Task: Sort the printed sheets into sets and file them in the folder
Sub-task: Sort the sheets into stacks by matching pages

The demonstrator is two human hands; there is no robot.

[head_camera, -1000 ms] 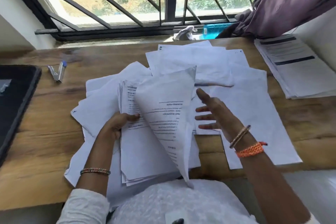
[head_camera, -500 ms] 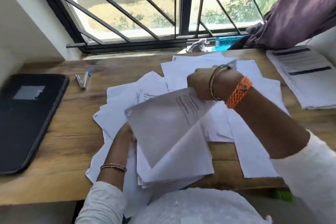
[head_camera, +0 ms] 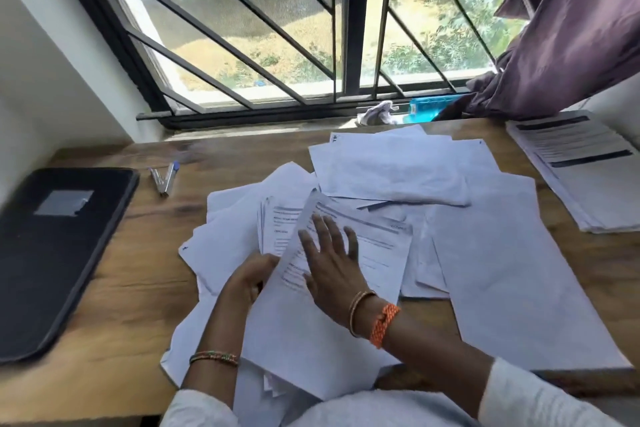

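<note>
My right hand (head_camera: 330, 263) lies flat, fingers spread, on the top printed sheet (head_camera: 374, 253); my left hand (head_camera: 247, 279) pinches the stack's (head_camera: 277, 232) edge.

white sleeves (head_camera: 540, 392) are worn; an orange band (head_camera: 383, 324) and bangle (head_camera: 358, 310) on the right wrist, a beaded bangle (head_camera: 214, 357) on the left

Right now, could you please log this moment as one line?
phase: sorting | left hand: grips stack edge | right hand: flat on printed sheet | folder: closed, desk left | filed: nothing yet
</note>
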